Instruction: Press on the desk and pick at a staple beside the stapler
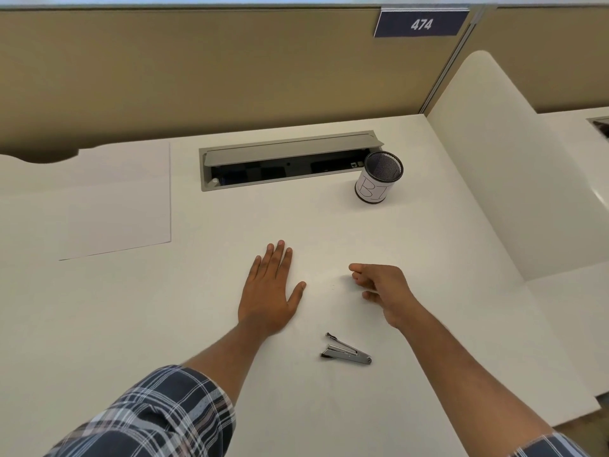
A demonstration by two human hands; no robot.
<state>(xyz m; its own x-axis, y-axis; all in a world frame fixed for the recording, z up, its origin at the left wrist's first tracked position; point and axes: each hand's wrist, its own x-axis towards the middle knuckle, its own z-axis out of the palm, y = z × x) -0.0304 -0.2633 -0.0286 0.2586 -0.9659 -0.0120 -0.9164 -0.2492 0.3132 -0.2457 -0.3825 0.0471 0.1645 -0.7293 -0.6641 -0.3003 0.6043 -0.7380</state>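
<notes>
Open desk (329, 232) between hands and mesh cup (379, 178); stapler (346, 351) nearer, between forearms.

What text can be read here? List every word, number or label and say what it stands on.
"474": white digits on the dark blue sign fixed at the top of the partition wall.
"BI": hand-drawn letters, as far as they can be read, on the white paper wrap of the mesh cup.
The stapler shows no readable marking.
</notes>
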